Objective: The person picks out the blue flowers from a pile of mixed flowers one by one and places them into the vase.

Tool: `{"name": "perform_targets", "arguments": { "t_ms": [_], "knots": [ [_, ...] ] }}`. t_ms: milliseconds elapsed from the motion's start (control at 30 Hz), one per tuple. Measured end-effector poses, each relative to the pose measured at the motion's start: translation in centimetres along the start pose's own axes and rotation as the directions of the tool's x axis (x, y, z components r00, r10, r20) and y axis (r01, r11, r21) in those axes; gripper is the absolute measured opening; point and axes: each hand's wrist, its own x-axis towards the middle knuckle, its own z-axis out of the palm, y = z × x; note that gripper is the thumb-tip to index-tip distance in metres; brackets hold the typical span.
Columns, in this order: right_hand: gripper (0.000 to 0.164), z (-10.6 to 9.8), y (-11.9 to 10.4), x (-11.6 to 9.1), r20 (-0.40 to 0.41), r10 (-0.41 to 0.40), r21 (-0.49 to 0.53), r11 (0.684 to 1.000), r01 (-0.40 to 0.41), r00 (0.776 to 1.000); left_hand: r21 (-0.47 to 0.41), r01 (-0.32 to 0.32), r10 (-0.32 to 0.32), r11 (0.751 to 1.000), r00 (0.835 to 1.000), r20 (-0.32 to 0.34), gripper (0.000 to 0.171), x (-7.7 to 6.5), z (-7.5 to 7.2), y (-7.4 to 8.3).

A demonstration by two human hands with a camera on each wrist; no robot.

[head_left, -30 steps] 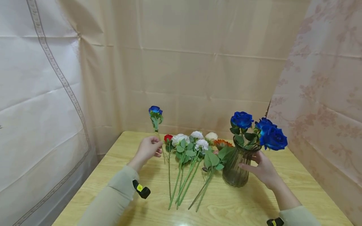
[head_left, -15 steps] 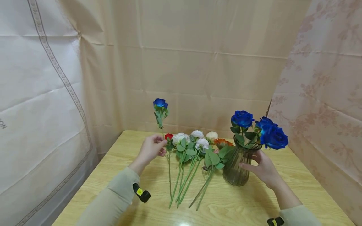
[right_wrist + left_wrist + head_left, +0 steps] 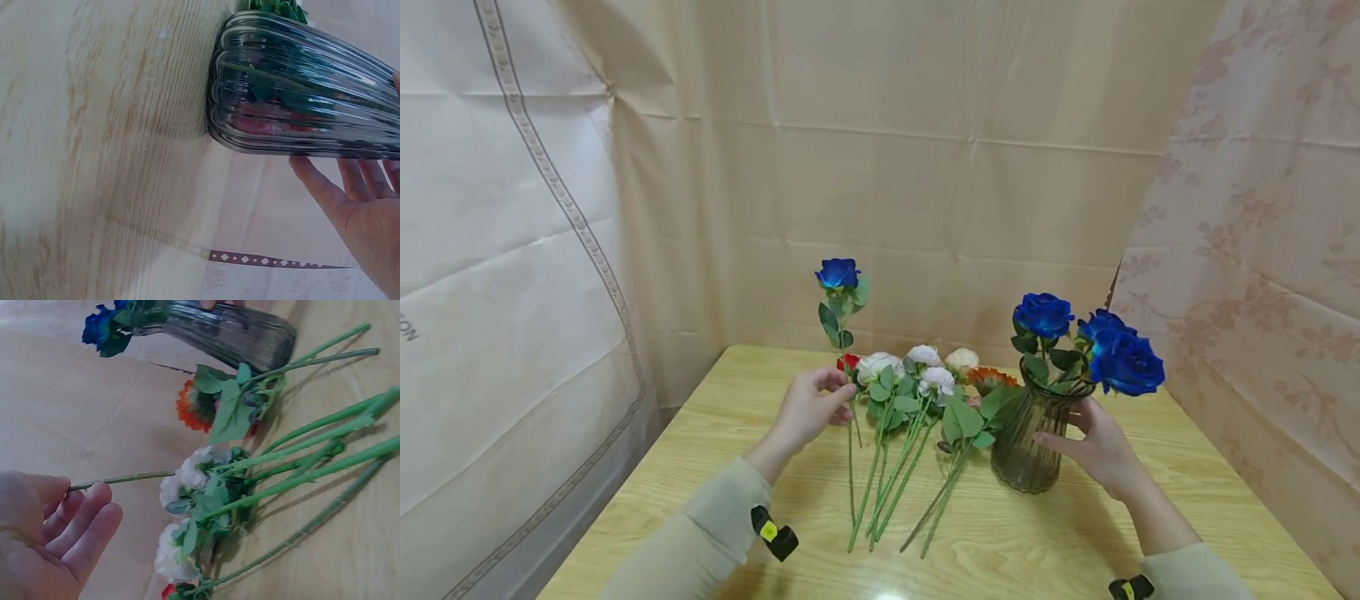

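Note:
Upright above the table's left part stands a blue rose [image 3: 838,273], its stem [image 3: 119,480] pinched between the thumb and fingers of my left hand [image 3: 811,408]. The stem's lower end sticks out past the fingertips in the left wrist view. On the right, a ribbed smoky glass vase [image 3: 1024,454] holds several blue roses [image 3: 1123,362] that lean over its rim. My right hand [image 3: 1101,450] grips this vase from its right side, thumb across the front, fingers partly hidden behind. Its fingertips meet the glass in the right wrist view.
Between the hands lie white flowers [image 3: 936,383], a red rose [image 3: 847,362], a cream flower [image 3: 962,360] and an orange flower [image 3: 991,379], stems toward the near edge. Green leaves [image 3: 962,421] overlap the vase's left side. Cloth curtains [image 3: 925,208] hang behind the wooden table [image 3: 1037,554].
My left hand has moved right with the blue rose, which rose and turned so its leaves spread more to view. The right hand and vase stay nearly in place.

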Motion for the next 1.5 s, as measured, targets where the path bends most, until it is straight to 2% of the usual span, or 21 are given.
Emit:
{"name": "perform_targets", "arguments": {
  "t_ms": [300,833,1033,1267,1433,1500],
  "knots": [
    [0.075,-0.1,-0.2,0.1,0.008,-0.005,0.009,1.000,0.005,1.000,0.082,-0.065,0.066,0.995,0.998,-0.010,0.009,-0.7,0.1,-0.6],
    [0.078,-0.4,-0.4,0.4,0.014,0.023,0.014,1.000,-0.023,1.000,0.099,-0.054,0.052,0.994,0.998,0.017,0.009,-0.9,0.5,-1.2],
    [0.080,-0.5,-0.4,0.3,0.003,0.021,-0.089,0.996,-0.021,1.000,0.101,-0.056,0.053,0.993,0.998,0.036,0.010,-0.9,0.8,-1.4],
    [0.082,-1.1,-1.1,-0.1,0.011,0.066,-0.258,0.964,-0.061,0.998,0.106,-0.062,0.058,0.992,0.998,0.039,0.008,-0.9,1.0,-1.4],
    [0.066,-2.4,-2.0,-0.9,0.014,0.016,-0.271,0.963,-0.011,1.000,0.110,-0.064,0.060,0.992,0.997,0.041,0.011,-0.8,1.2,-1.2],
    [0.058,-3.0,-2.6,-1.4,0.043,-0.011,-0.238,0.971,0.021,0.999,0.112,-0.070,0.065,0.991,0.997,0.042,0.011,-0.8,1.3,-1.1]
  ]
}}
